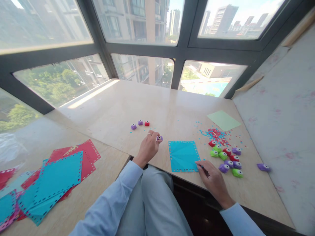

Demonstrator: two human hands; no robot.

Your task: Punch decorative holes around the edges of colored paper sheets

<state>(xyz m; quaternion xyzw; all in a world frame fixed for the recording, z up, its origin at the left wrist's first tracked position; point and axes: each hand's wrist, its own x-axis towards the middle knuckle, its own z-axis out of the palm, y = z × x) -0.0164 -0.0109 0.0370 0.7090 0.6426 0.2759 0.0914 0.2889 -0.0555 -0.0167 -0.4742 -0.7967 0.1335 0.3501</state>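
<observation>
Tiny paper punches and a blue sheet on the worktop [172,111]

Our left hand [147,147] has its grip pinched around a small purple punch [159,138], just left of the blue punched sheet [183,155]; our right hand [214,178] rests fingertips pressed on that sheet's lower right corner, holding nothing we can make out. The punch looks light, hard plastic, probably a bit slick, so we'd pinch it by the sides. The sheet is thin and floppy, with perforated edges that could tear; best pinned flat or lifted by a corner. More punches [227,157] cluster to the right beside confetti [216,134].
</observation>
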